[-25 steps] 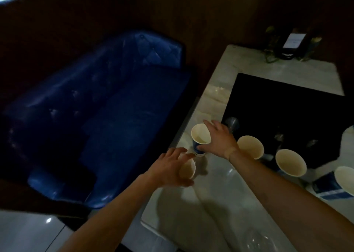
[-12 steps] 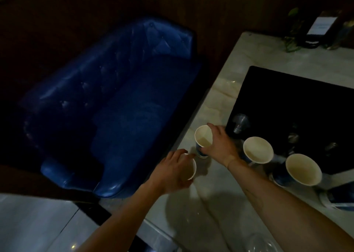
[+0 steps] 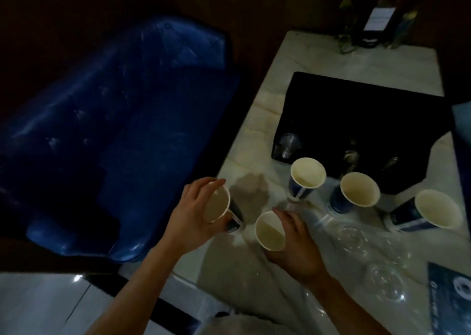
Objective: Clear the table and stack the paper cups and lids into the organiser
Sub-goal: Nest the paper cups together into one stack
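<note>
My left hand (image 3: 193,215) grips a blue paper cup (image 3: 216,204), lifted and tilted near the table's left edge. My right hand (image 3: 297,245) holds a second paper cup (image 3: 270,231), also tilted, just right of the first. Three more blue paper cups stand on the marble table (image 3: 254,271): one (image 3: 307,175), one (image 3: 359,190) and one leaning at the right (image 3: 437,211). Clear plastic lids (image 3: 353,239) lie on the table at the right, another lid (image 3: 384,285) nearer me. The black organiser (image 3: 362,113) sits behind the cups, with clear cups (image 3: 288,144) in its left slot.
A blue tufted sofa (image 3: 114,136) stands close along the table's left edge. A sign holder with small bottles (image 3: 374,21) is at the table's far end. A blue printed card (image 3: 453,291) lies at the near right. The room is dim.
Both hands have lifted their cups off the table and drawn them toward me. The right hand's cup moved from the far position to beside the left one. The camera shifted right.
</note>
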`<state>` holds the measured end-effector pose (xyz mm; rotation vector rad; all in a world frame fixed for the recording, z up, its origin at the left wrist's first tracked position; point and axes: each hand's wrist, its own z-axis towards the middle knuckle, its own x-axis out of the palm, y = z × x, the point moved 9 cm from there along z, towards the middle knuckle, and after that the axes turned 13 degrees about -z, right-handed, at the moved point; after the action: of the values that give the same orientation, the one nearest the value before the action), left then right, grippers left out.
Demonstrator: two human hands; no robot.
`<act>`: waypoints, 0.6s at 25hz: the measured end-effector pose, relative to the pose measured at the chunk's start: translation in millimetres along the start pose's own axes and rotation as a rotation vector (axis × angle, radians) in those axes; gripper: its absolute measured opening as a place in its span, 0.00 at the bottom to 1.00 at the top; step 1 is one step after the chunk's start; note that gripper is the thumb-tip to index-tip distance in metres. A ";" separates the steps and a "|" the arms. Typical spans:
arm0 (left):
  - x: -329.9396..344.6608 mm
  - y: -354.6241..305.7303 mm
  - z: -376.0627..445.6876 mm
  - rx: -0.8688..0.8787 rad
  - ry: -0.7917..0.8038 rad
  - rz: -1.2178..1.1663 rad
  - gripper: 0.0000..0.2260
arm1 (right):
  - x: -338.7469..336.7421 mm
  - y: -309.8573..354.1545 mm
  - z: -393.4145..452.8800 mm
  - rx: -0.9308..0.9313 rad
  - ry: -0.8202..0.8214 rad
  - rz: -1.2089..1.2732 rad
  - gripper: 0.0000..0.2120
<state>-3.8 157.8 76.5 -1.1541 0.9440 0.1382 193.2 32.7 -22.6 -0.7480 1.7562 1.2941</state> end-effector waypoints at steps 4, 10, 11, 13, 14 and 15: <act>-18.0 -58.4 -7.1 0.190 -0.035 -0.059 0.31 | 4.1 -2.5 -19.5 0.002 -0.014 0.051 0.44; -5.7 -115.0 -14.3 0.384 0.027 -0.034 0.31 | 3.8 -4.5 -10.8 0.087 0.014 0.354 0.39; 4.2 -117.1 -14.1 0.384 0.054 -0.017 0.31 | 3.5 -4.2 -10.3 0.084 0.011 0.387 0.36; 26.6 -116.2 -12.2 0.377 0.106 0.013 0.32 | 3.6 -6.6 -11.7 0.094 -0.011 0.444 0.35; 38.8 -114.6 -11.5 0.371 0.131 0.027 0.33 | 4.4 -9.0 -13.9 0.105 -0.020 0.468 0.37; 51.2 -112.6 -11.8 0.373 0.156 0.045 0.33 | 5.4 -10.9 -15.8 0.114 -0.025 0.477 0.39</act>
<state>82.6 80.0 120.4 -0.8064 1.0811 -0.0911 195.5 14.4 -30.2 -0.2505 2.0436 1.4823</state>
